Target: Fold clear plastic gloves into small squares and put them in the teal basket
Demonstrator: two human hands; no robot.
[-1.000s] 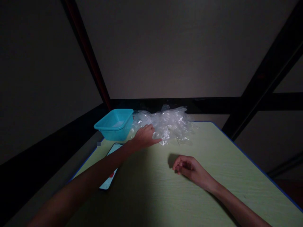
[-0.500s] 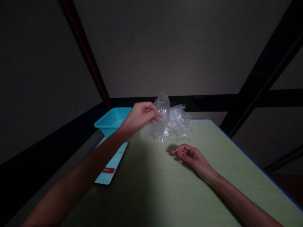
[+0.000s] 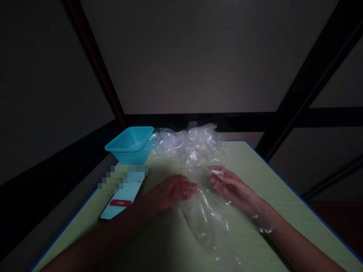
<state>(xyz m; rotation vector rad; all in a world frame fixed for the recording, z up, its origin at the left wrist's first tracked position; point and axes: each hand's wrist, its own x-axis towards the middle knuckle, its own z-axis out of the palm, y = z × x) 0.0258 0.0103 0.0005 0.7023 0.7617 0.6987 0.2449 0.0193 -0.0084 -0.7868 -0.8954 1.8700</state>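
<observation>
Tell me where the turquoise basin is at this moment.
In the head view, the turquoise basin stands at the far left corner of the table, just left of the clear plastic pile and beyond the phone.

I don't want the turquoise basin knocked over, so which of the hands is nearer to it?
Left. The left hand is on the wearer's side of the turquoise basin, to its right; the right hand is farther off to the right.

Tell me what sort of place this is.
Perhaps a dim indoor corner used as a workspace: a blue-edged table bears a heap of clear plastic, with a dark-framed wall behind.
</observation>
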